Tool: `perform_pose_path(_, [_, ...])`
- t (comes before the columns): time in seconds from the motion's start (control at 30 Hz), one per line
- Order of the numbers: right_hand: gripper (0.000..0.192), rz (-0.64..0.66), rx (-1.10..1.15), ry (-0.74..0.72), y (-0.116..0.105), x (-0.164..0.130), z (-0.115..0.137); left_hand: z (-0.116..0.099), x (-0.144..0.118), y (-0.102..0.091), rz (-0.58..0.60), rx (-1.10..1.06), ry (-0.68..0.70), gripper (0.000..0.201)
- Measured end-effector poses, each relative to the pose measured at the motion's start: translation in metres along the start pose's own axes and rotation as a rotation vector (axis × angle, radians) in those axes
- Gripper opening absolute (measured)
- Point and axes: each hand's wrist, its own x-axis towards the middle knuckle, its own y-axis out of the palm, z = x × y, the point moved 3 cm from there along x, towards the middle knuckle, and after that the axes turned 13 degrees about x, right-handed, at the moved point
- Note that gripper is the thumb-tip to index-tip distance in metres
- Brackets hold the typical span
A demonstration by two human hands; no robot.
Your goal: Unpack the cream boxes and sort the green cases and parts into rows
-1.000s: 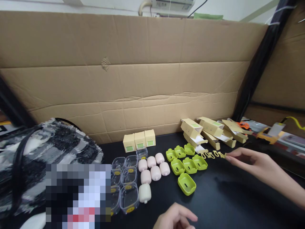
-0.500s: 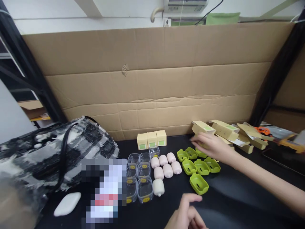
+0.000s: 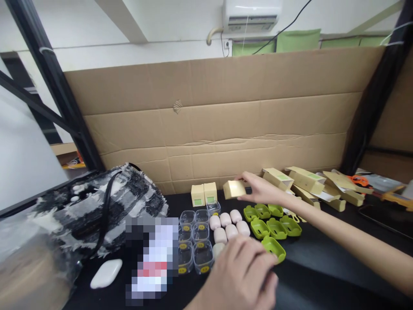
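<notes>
At the back of the table my right hand [image 3: 253, 188] grips a small cream cardboard box [image 3: 234, 189] by its right side. Two similar boxes [image 3: 204, 194] stand upright to its left. My left hand [image 3: 240, 271] is in the foreground, fingers loosely bent, with nothing visible in it; it hides part of a pale capsule-shaped piece. Beyond it lie several pink capsule-shaped pieces [image 3: 231, 231]. Several green frog-like plastic holders [image 3: 276, 228] lie right of them, and several clear plastic cups [image 3: 203, 256] with yellow stickers form rows to the left.
Opened cream boxes [image 3: 305, 181] are heaped at the back right, near a dark phone-like slab [image 3: 383, 219]. A shaggy black-and-white bag [image 3: 129, 206] and a white rounded object [image 3: 106, 273] occupy the left. A tall cardboard panel [image 3: 226, 120] closes the back.
My right hand has moved left from the opened boxes and taken hold of the rightmost of the three standing boxes. My left hand has come up and forward. The camera view has shifted.
</notes>
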Motion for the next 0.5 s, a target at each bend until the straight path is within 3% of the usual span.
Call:
perform_pose_path(0.07, [0.044, -0.022, 0.042, -0.02, -0.009, -0.028, 0.025, 0.013, 0.007, -0.009, -0.111, 0.221, -0.043, 0.035])
perform_pose_path(0.13, [0.047, -0.022, 0.082, -0.027, -0.008, -0.054, 0.047, 0.026, 0.011, -0.009, -0.099, 0.288, -0.111, 0.054])
perform_pose_path(0.27, [0.036, -0.149, 0.181, -0.094, 0.004, -0.09, 0.071, 0.038, 0.008, 0.0, 0.05, 0.085, -0.163, 0.07])
perform_pose_path(0.37, [0.029, -0.244, 0.145, -0.273, 0.01, -0.105, 0.078, 0.04, 0.001, -0.001, 0.042, 0.035, -0.19, 0.073])
perform_pose_path(0.5, [0.017, -0.029, 0.009, -0.504, 0.014, -0.112, 0.092, 0.043, -0.003, -0.006, -0.005, 0.13, -0.109, 0.054])
